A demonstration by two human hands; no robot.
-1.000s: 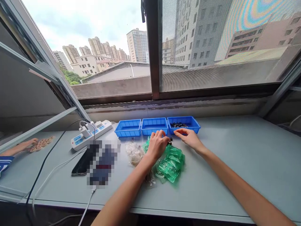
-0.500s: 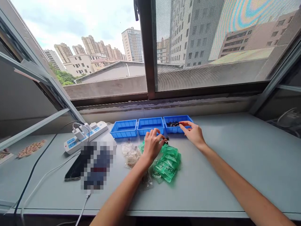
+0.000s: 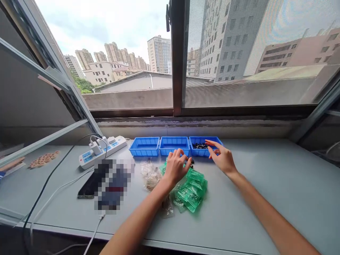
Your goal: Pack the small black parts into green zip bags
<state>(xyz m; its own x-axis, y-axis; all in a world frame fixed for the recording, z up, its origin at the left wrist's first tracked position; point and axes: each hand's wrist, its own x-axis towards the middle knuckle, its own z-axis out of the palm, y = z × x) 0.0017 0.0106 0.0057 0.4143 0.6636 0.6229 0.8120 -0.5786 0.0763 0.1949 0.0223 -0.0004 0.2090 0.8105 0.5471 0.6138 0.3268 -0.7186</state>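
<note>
My left hand point(image 3: 176, 165) hovers over the near side of the middle blue bin point(image 3: 174, 152), its fingers curled and thumb drawn in; whatever they hold is hidden. Small black parts point(image 3: 192, 163) lie beside its thumb. My right hand point(image 3: 222, 156) is at the right blue bin point(image 3: 202, 152), fingers apart, with fingertips over its right side. Inside that bin lies a heap of small black parts point(image 3: 199, 146). Beneath and in front of my left hand are green plastic zip bags point(image 3: 192, 191) and clear plastic bags point(image 3: 151, 173) with small contents.
The left blue bin point(image 3: 145, 151) stands in the row by the window sill. To the left are a white power strip point(image 3: 103, 152) with plugs, a dark phone point(image 3: 89, 187), a blurred-out device, and cables point(image 3: 53, 194). Small tan pieces point(image 3: 44, 160) lie farther left.
My right hand's fingers have spread apart at the right bin. My left hand stays near the black parts, its fingers shifted slightly. The whole view has shifted a little.
</note>
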